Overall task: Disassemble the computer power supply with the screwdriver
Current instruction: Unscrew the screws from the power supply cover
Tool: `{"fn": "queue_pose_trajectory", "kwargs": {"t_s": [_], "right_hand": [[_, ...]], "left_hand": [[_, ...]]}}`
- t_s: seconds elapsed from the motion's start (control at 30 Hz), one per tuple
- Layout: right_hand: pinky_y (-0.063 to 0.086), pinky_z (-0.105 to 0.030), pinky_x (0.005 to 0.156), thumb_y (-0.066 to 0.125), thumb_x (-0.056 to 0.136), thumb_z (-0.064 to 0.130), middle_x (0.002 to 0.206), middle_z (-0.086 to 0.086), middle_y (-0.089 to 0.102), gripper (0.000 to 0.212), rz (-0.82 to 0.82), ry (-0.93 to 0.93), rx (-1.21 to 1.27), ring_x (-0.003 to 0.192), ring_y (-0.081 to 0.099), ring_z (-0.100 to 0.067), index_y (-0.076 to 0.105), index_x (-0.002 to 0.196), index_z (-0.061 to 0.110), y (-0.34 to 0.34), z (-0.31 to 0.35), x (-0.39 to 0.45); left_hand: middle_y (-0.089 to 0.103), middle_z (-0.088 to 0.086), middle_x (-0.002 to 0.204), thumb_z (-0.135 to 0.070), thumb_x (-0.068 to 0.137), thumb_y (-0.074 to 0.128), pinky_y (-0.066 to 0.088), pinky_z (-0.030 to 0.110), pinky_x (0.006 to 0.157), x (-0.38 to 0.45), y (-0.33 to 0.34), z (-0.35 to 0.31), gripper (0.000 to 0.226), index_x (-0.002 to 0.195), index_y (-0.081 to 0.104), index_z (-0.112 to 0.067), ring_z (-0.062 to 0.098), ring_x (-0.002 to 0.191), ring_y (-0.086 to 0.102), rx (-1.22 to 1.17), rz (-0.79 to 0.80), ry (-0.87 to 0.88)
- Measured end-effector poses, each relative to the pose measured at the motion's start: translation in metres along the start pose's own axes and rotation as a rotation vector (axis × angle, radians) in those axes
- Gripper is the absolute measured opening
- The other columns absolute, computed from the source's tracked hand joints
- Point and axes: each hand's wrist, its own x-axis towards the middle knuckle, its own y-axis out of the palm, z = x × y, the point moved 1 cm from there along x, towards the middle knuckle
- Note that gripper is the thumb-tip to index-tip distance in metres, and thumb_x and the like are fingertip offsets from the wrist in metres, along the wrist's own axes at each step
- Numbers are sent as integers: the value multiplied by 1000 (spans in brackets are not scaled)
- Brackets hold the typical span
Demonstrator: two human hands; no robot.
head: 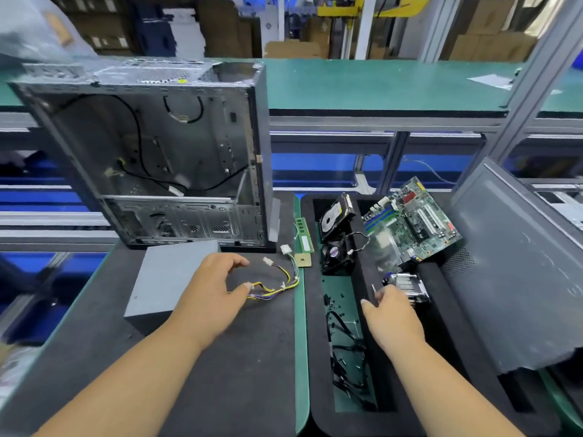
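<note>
Head view: power supply (pixel 164 279) out of case (pixel 157 146), unopened, just left of left grip (pixel 214 288), which is wide and empty. Right grip (pixel 394 316): cannot tell. Screwdriver not seen.

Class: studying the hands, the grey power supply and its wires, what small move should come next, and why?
Probably the left hand closes on the wires: its fingers arch open over them beside the power supply, while the right hand reaches over the tray, apparently empty.
</note>
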Motion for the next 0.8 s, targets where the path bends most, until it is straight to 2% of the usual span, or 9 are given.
{"fn": "queue_pose_trajectory", "kwargs": {"t_s": [0.07, 0.17, 0.33, 0.4, 0.5, 0.6, 0.67, 0.73, 0.8], "right_hand": [[44, -34, 74, 59, 93, 40, 112, 0, 52, 26, 10, -69, 35, 95, 55, -22, 52, 109, 21, 5, 23, -3], [46, -34, 78, 60, 93, 38, 108, 0, 55, 24, 55, -153, 112, 94, 57, -20, 55, 109, 22, 18, 63, -12], [37, -28, 62, 61, 91, 35, 97, 2, 60, 13, 157, -199, 198, 75, 57, -15, 58, 97, 25, 45, 127, -34], [36, -27, 56, 59, 92, 36, 92, 5, 61, 10, 186, -177, 220, 69, 57, -12, 57, 94, 26, 58, 147, -43], [42, -28, 60, 57, 92, 41, 88, 7, 64, 12, 250, -124, 239, 69, 58, -14, 56, 91, 29, 80, 168, -60], [50, -30, 65, 51, 93, 49, 85, -2, 69, 20, 318, 5, 266, 62, 60, -19, 52, 97, 30, 101, 184, -77], [49, -28, 59, 45, 95, 54, 75, -5, 71, 28, 355, 96, 280, 50, 61, -19, 45, 105, 28, 108, 195, -88], [47, -26, 52, 46, 96, 54, 72, -9, 70, 35, 380, 176, 372, 44, 60, -21, 38, 114, 25, 110, 205, -99], [48, -23, 48, 50, 95, 53, 80, -9, 70, 42, 374, 197, 434, 47, 61, -19, 34, 121, 25, 109, 213, -108]], "left_hand": [[48, -20, 112, -19, 88, 68, 33, 16, 91, 0, -16, 14, 32, 108, 54, -40, -6, 107, 47, 0, -34, -47], [50, -16, 114, -18, 89, 67, 32, 15, 90, 8, -43, 39, 31, 109, 54, -37, 1, 107, 49, 34, -76, -93], [51, -6, 124, -25, 90, 67, 38, 27, 95, 31, -82, 87, 32, 121, 58, -28, 12, 115, 52, 106, -84, -168], [50, -3, 129, -26, 89, 67, 42, 34, 100, 40, -94, 104, 38, 126, 58, -27, 18, 120, 51, 135, -54, -182], [47, 0, 136, -30, 90, 64, 48, 44, 98, 56, -108, 127, 45, 134, 54, -24, 24, 124, 48, 210, 46, -182], [39, 3, 151, -38, 95, 58, 30, 36, 115, 72, -114, 149, 57, 146, 42, -19, 23, 140, 35, 299, 183, -136], [31, 2, 158, -44, 97, 53, 24, 33, 117, 81, -115, 159, 62, 151, 36, -19, 22, 145, 29, 275, 264, -139], [32, 2, 158, -47, 97, 51, 28, 32, 114, 87, -115, 165, 62, 150, 38, -19, 21, 143, 33, 213, 326, -148], [41, 1, 152, -50, 95, 53, 35, 33, 111, 89, -116, 169, 58, 145, 46, -20, 21, 137, 42, 185, 360, -127]]}}
